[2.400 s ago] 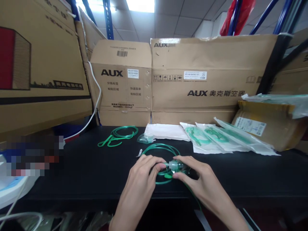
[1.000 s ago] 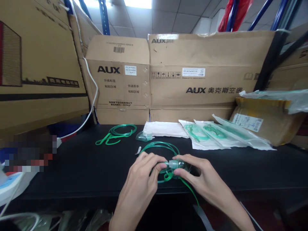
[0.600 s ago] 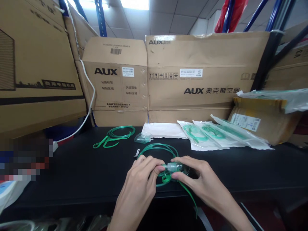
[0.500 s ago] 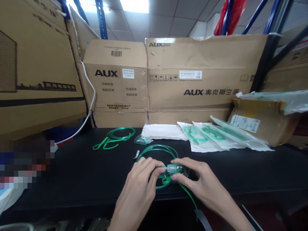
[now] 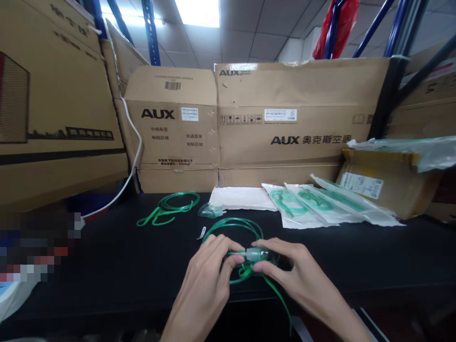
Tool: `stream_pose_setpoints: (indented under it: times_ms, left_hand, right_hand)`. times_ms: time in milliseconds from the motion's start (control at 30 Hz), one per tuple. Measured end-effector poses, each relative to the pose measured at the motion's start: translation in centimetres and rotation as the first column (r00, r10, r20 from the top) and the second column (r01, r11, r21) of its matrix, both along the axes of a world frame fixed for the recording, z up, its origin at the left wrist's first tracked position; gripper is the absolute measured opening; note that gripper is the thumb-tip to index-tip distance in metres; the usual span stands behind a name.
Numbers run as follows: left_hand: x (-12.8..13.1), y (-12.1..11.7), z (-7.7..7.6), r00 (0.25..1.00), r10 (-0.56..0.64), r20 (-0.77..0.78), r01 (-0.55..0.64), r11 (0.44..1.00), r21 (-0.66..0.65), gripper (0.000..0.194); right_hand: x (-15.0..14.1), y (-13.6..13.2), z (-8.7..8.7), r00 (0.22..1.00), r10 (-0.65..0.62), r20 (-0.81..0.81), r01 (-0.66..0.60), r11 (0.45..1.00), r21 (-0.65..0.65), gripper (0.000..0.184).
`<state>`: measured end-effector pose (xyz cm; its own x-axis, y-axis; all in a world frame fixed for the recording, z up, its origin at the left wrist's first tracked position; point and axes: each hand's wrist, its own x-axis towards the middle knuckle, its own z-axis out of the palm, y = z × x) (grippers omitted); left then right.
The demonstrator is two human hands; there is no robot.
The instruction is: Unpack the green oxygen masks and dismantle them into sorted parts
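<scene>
Lowest in my view, right of centre, a green strap (image 5: pixel 281 297) trails down over the front edge of the black worktop (image 5: pixel 124 266), so I would keep it from snagging. Just above, my left hand (image 5: pixel 210 268) is closed in a pinch, thumb against fingers, on the thin tube (image 5: pixel 235 253); my right hand (image 5: pixel 297 261) is curved partly closed, thumb below and index above, around the clear mask (image 5: pixel 270 255). The pale connector (image 5: pixel 253 254) sits between the two grips, near the centre of the frame. To work this joint well, I judge it best to keep both sides in one line, grip close to it, and squeeze the soft mask only lightly. Behind the left hand lies the coiled tubing (image 5: pixel 233 222), with a small white strip (image 5: pixel 202 233) beside it. Farther off are a second mask (image 5: pixel 210 210), a white pouch (image 5: pixel 242 197) and, at right, sealed packs (image 5: pixel 317 202), before upright cartons (image 5: pixel 278 156).
</scene>
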<state>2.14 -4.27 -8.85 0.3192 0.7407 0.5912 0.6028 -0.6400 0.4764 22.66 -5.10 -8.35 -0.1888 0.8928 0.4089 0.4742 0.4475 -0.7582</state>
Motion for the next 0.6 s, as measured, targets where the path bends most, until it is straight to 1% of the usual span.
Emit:
stream_pose_setpoints:
  times_ms: [167, 267, 333, 467, 533, 600]
  left_hand:
    - [0.05, 0.04, 0.02, 1.000, -0.007, 0.021, 0.007, 1.000, 0.001, 0.018]
    - [-0.14, 0.05, 0.10, 0.999, -0.022, 0.027, 0.022, 0.999, -0.023, 0.017]
    - [-0.22, 0.01, 0.13, 0.999, -0.027, 0.031, 0.028, 1.000, -0.013, 0.017]
    - [-0.13, -0.16, 0.04, 0.999, 0.027, 0.045, -0.028, 0.999, 0.024, 0.014]
    - [-0.08, -0.25, -0.02, 0.997, 0.055, 0.054, -0.056, 0.998, 0.011, 0.012]
    - [-0.10, -0.26, -0.04, 0.997, 0.058, 0.059, -0.058, 0.998, -0.013, 0.011]
  right_hand:
    - [0.09, -0.07, 0.04, 1.000, -0.024, 0.011, 0.024, 1.000, -0.004, 0.025]
    - [0.19, -0.11, 0.12, 0.998, -0.062, 0.005, 0.062, 0.998, -0.031, 0.029]
    - [0.25, -0.13, 0.20, 0.996, -0.088, -0.002, 0.088, 0.995, -0.057, 0.032]
    - [0.26, -0.09, 0.24, 0.995, -0.100, 0.009, 0.100, 0.994, -0.050, 0.030]
    - [0.23, -0.06, 0.22, 0.994, -0.108, 0.013, 0.108, 0.994, -0.029, 0.030]
    - [0.21, -0.08, 0.22, 0.994, -0.105, 0.015, 0.105, 0.994, -0.016, 0.030]
